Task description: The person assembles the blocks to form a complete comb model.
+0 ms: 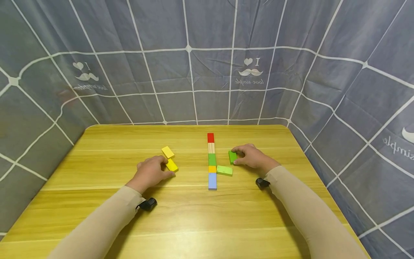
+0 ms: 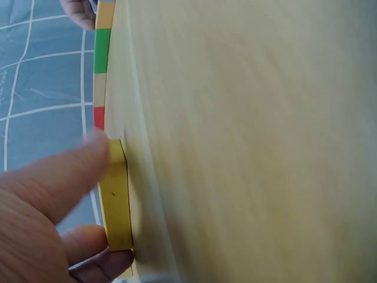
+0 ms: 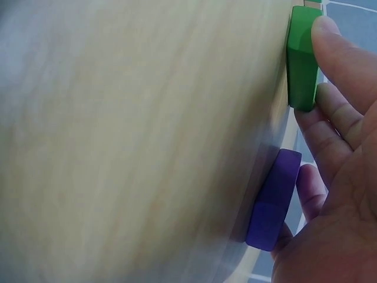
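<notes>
Beside two yellow blocks is my left hand (image 1: pixel 150 173). Its thumb and fingertips lie around the nearer yellow block (image 1: pixel 172 165), at opposite ends of it in the left wrist view; the farther yellow block (image 1: pixel 168 152) lies just past the fingers. On the other side, my right hand (image 1: pixel 253 157) grips a green block (image 1: pixel 232 157) by its ends between thumb and fingers. A purple block (image 3: pixel 274 200) sits by the lower fingers in the right wrist view, hidden under the hand in the head view.
Mid-table, a straight row runs away from me: a blue block (image 1: pixel 212 181), an orange block (image 1: pixel 212 169), a green block (image 1: pixel 211 159), a plain wood block (image 1: pixel 211 148) and a red block (image 1: pixel 210 137). A light green block (image 1: pixel 224 170) lies at the row's right side. Grey curtains (image 1: pixel 210 72) surround the table.
</notes>
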### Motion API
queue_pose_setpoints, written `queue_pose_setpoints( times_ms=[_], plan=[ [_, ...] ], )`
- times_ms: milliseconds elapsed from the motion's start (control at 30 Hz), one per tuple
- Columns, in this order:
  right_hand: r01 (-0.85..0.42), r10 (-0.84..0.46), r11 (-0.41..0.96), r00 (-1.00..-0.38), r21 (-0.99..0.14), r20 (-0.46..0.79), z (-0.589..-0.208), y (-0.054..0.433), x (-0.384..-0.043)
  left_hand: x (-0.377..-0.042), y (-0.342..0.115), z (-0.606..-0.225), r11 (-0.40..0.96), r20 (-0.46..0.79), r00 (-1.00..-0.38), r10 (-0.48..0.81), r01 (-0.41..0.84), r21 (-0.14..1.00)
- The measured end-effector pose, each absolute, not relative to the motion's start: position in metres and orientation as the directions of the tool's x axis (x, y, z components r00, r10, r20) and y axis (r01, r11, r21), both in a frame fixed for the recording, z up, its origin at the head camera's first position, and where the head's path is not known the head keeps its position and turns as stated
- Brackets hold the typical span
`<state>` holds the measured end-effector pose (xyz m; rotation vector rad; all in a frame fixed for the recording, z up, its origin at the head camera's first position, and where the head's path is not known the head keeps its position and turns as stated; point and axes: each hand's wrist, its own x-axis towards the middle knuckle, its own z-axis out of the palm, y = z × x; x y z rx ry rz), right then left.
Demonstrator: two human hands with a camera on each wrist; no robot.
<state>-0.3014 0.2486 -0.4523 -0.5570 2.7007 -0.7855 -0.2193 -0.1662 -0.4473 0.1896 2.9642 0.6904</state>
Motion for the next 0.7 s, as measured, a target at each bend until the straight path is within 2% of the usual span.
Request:
queue_pose_setpoints(
  times_ms=[233, 700],
  plan=[
    [-0.281, -0.434, 0.773, -0.888, -0.568, -0.151, -0.4531, 0.2491, -0.3006, -0.2209, -0.1619, -0.4464, 0.904, -0.060, -0.990, 0.124, 0.088, 0.418],
    [-0.276, -0.424, 0.776, -0.894, -0.566, -0.146, -0.4566, 0.2483, -0.3009, -0.2211, -0.1597, -0.4492, 0.880, -0.076, -0.988, 0.136, 0.086, 0.468]
  ],
)
